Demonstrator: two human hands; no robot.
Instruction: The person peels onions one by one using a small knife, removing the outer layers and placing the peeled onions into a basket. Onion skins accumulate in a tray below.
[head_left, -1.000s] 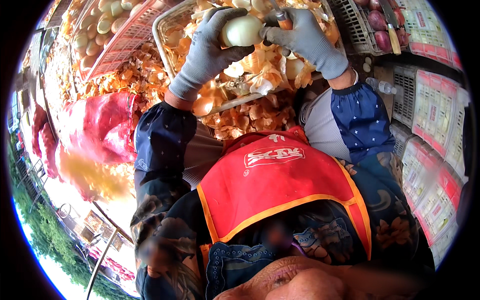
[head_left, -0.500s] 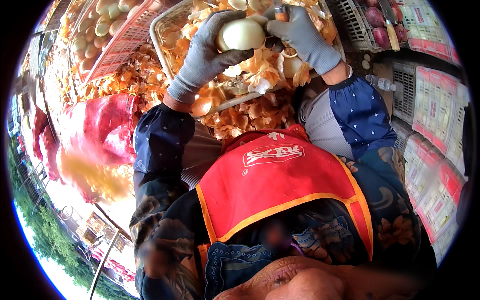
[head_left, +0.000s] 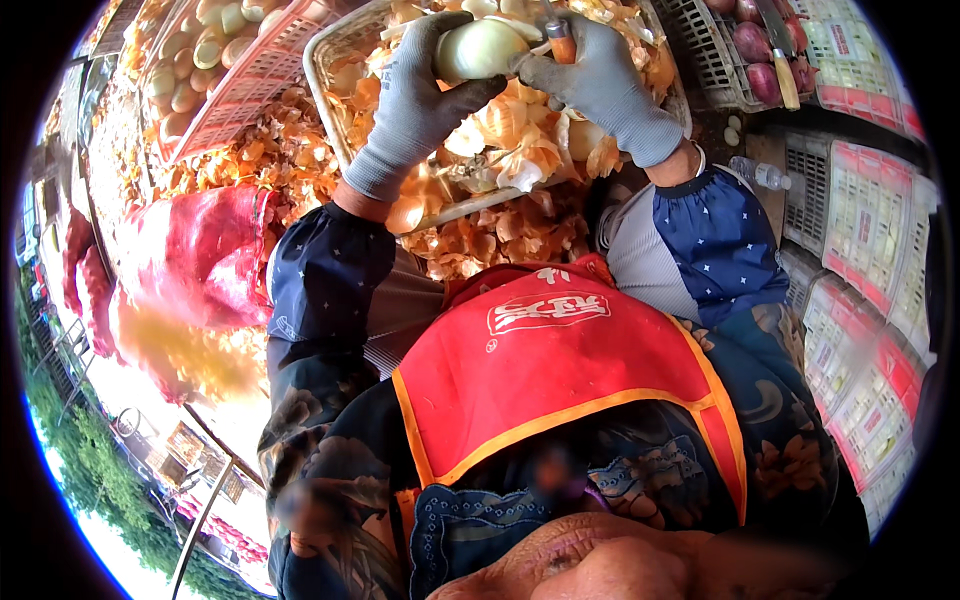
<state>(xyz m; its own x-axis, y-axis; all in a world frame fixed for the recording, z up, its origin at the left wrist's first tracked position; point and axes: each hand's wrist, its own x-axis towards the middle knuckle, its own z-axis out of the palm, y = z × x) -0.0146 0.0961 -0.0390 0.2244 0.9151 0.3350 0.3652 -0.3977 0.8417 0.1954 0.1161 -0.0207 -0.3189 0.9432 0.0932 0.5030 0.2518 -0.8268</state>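
A pale, peeled onion (head_left: 476,50) is gripped in my left hand (head_left: 420,105), which wears a grey glove with dark fingertips. My right hand (head_left: 597,88), gloved the same way, closes round the wooden handle of a knife (head_left: 561,41); most of its blade is hidden or too blurred to make out. Its fingertips come close to the onion's right side. Both hands are above a pale plastic crate (head_left: 330,95) heaped with brown onion skins (head_left: 520,150).
A pink crate of onions (head_left: 225,85) stands at the far left, by a red mesh sack (head_left: 200,255). At right, a dark crate (head_left: 715,60) holds red onions, a second knife (head_left: 782,55) lying on them. A plastic bottle (head_left: 765,172) and stacked white-and-pink crates (head_left: 875,220) are there too.
The onion has been turned and shifted slightly up and left in my left hand. My right hand's fingers have changed their position, and the knife handle shows more plainly.
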